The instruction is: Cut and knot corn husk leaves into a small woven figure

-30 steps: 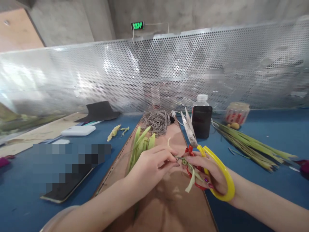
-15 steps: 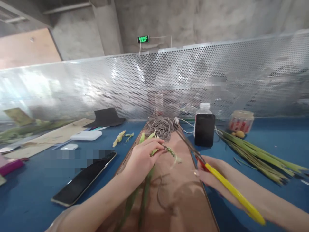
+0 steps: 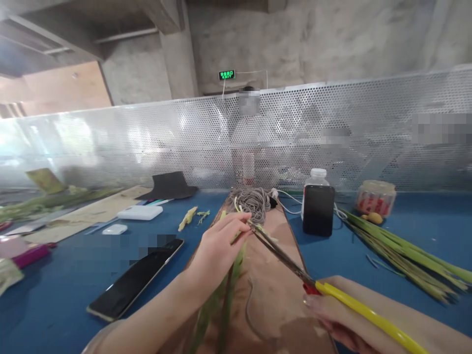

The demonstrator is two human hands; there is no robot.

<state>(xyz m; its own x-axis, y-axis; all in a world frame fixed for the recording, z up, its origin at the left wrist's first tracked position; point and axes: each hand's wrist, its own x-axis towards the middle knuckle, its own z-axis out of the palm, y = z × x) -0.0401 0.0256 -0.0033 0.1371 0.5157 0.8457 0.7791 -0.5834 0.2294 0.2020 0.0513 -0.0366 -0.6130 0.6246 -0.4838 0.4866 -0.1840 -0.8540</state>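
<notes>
My left hand (image 3: 217,246) pinches a bundle of long green leaves (image 3: 224,290) near its tip, above a brown board (image 3: 273,305). My right hand (image 3: 332,319) grips yellow-handled scissors (image 3: 354,305) low at the right. Their metal blades (image 3: 276,250) reach up and left, and the points touch the leaf tip at my left fingers. A grey string runs from the bundle down across the board.
A coil of grey twine (image 3: 253,200) lies at the board's far end. A black phone (image 3: 134,284) rests on the blue table at left, a bottle with a dark phone (image 3: 317,209) and a jar (image 3: 375,196) at right. More green stalks (image 3: 401,255) lie right. A perforated metal screen (image 3: 147,137) runs behind.
My right hand with the scissors has drawn back and down to the right, and the blades have turned toward the leaf tip. My left hand has lifted the leaves forward. The view has tilted up.
</notes>
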